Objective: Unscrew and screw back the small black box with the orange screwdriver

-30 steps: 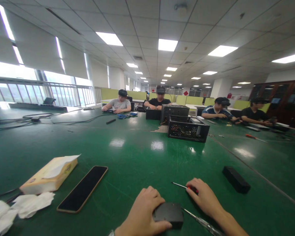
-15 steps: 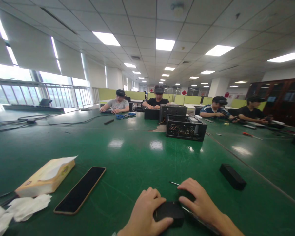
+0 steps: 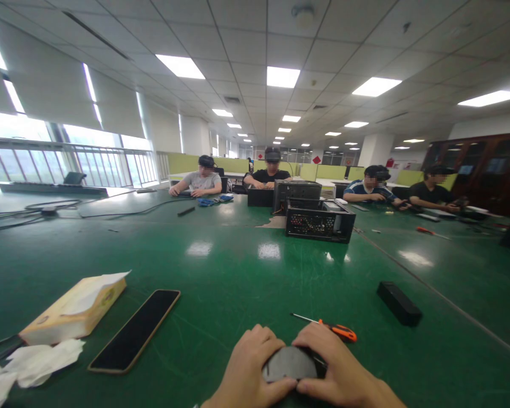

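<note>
Both hands close around a small black box (image 3: 289, 363) lying on the green table (image 3: 238, 266) at the bottom middle. My left hand (image 3: 250, 368) wraps its left side with the thumb under the near edge. My right hand (image 3: 338, 371) covers its right side, fingers curled over the top. A small screwdriver with an orange handle (image 3: 331, 328) lies free on the table just beyond my right hand, its thin shaft pointing left.
A phone (image 3: 134, 330) lies face up at left, beside a tissue box (image 3: 74, 309) and crumpled tissues (image 3: 38, 362). A black block (image 3: 398, 303) sits at right. An open computer case (image 3: 318, 220) stands mid-table. Several seated people work at the far side.
My right hand let go of the orange-handled screwdriver, which now lies on the table, and moved left onto the black box beside my left hand.
</note>
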A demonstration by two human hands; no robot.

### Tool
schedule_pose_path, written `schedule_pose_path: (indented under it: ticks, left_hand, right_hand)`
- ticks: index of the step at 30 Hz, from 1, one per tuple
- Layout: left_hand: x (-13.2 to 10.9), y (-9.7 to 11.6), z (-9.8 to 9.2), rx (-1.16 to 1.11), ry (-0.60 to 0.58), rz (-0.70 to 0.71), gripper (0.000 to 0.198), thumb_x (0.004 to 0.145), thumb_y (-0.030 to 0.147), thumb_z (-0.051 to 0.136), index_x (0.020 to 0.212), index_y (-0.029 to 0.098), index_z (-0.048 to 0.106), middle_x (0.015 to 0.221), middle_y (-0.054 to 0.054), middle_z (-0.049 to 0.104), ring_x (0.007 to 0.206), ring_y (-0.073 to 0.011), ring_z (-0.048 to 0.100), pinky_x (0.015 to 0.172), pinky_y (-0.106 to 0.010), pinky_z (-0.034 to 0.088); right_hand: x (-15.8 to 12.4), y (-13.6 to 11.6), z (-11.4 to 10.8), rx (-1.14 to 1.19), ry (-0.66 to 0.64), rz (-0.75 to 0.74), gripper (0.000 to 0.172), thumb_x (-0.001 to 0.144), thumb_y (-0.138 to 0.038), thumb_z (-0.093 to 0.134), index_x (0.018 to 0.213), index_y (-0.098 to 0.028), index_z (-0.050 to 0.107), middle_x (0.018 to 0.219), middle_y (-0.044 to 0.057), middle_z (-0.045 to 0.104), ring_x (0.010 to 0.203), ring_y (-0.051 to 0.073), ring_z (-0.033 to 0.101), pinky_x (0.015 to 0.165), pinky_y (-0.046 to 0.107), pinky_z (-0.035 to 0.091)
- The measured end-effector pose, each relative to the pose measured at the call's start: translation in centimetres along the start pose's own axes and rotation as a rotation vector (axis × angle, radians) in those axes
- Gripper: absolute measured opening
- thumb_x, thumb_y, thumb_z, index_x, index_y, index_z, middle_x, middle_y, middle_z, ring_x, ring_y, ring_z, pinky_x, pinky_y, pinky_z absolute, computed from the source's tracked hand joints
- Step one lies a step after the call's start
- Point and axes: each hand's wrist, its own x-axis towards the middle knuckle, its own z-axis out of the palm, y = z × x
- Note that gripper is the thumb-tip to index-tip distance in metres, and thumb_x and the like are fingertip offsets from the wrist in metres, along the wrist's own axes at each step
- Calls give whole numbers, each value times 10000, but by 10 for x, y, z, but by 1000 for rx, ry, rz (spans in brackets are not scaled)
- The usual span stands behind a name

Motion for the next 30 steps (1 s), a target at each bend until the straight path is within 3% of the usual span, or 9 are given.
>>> schedule_pose_path:
  ticks: [11,19,30]
  left_hand:
    - [-1,-1,-2,-8,-12,-21,359,713,372,801,1016,197,722,942,-76,655,881,-282,574,778,-386,453]
    - [-1,0,-2,-20,19,-7,296,704,330,796,949,186,717,941,-78,653,880,-279,571,776,-385,452]
    - [-2,0,-3,-43,29,17,299,700,302,801,955,181,701,934,-72,650,875,-274,569,781,-384,452]
  right_hand:
    - [-1,0,0,32,-19,57,420,760,-480,722,1063,-198,653,987,79,679,909,256,597,856,387,444]
    - [-1,-2,-2,39,-32,57,380,763,-423,713,1056,-191,647,993,73,669,918,250,593,865,382,441]
    - [-1,-2,-3,31,-39,51,410,766,-443,712,1074,-182,645,1011,87,675,934,260,596,890,401,434]
